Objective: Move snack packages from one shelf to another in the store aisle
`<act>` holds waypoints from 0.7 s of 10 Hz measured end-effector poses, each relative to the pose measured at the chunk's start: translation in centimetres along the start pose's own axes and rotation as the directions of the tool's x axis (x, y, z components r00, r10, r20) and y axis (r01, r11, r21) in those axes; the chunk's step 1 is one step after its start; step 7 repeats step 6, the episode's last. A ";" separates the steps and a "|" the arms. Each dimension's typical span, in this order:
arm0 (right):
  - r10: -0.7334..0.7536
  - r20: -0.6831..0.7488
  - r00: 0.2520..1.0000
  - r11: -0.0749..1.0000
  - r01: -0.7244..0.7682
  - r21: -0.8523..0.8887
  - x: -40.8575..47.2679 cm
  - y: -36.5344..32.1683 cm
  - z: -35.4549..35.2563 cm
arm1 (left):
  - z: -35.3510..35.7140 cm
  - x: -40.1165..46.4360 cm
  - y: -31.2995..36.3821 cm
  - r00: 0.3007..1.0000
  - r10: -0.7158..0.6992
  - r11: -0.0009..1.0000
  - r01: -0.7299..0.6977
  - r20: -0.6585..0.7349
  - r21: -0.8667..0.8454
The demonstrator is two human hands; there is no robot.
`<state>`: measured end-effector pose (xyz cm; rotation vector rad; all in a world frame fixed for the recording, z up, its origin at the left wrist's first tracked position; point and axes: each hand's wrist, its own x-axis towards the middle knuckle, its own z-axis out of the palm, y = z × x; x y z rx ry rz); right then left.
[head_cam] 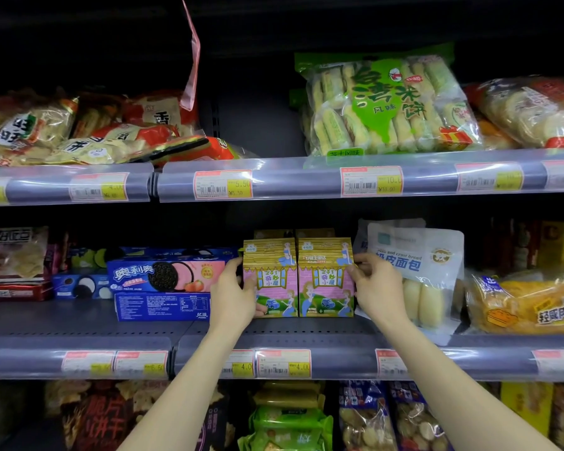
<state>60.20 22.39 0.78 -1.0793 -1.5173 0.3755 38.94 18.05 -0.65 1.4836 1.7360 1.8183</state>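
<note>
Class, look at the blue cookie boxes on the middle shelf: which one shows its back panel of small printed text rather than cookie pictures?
The lowest blue box, lying in front beneath the pink-and-blue strawberry cookie box; the others show cookies.

Grey store shelves (79,323) with price tags (222,184), dark back wall (258,125)

green bag (385,105) 台湾米饼, price tags (222,185) 5.50, 10.00, 4.00
</note>
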 end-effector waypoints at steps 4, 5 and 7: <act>0.026 0.022 0.999 1.000 -0.026 -0.002 -0.5 0.6 -0.6 | -0.1 -0.4 0.1 1.000 0.016 0.998 -0.016 -0.001 0.054; 0.010 0.024 1.000 1.000 -0.010 0.002 -0.7 0.7 -0.5 | -0.3 -0.6 0.1 1.000 0.002 0.998 -0.002 0.004 0.057; -0.014 0.015 1.000 1.000 0.014 -0.004 -1.3 0.4 -0.5 | -0.8 -0.9 0.5 1.000 -0.008 0.998 0.007 0.020 0.059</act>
